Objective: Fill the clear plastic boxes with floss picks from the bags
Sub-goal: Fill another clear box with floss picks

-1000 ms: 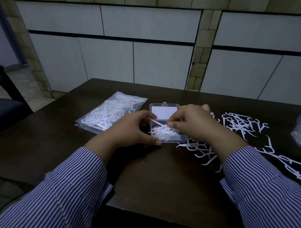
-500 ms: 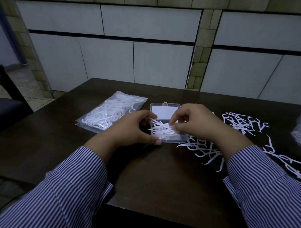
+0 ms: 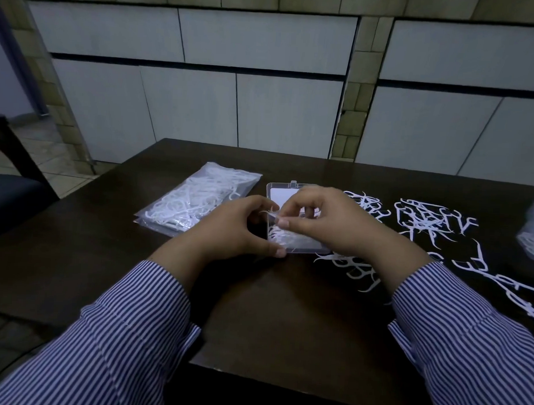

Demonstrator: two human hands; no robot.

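Right hand (image 3: 334,226) lifted, apparently pinching picks (image 3: 273,216) above box (image 3: 300,247) rim.

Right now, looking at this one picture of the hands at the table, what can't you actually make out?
- How full the clear plastic box is: head view, both hands cover most of it.
- How many floss picks the right hand pinches: blurred, too small.
- The bag at the right edge: cut off by the frame and blurred.
- The loose floss picks near the right sleeve: partly hidden under it.

Clear plastic box (image 3: 293,189), dark wooden table (image 3: 286,318)
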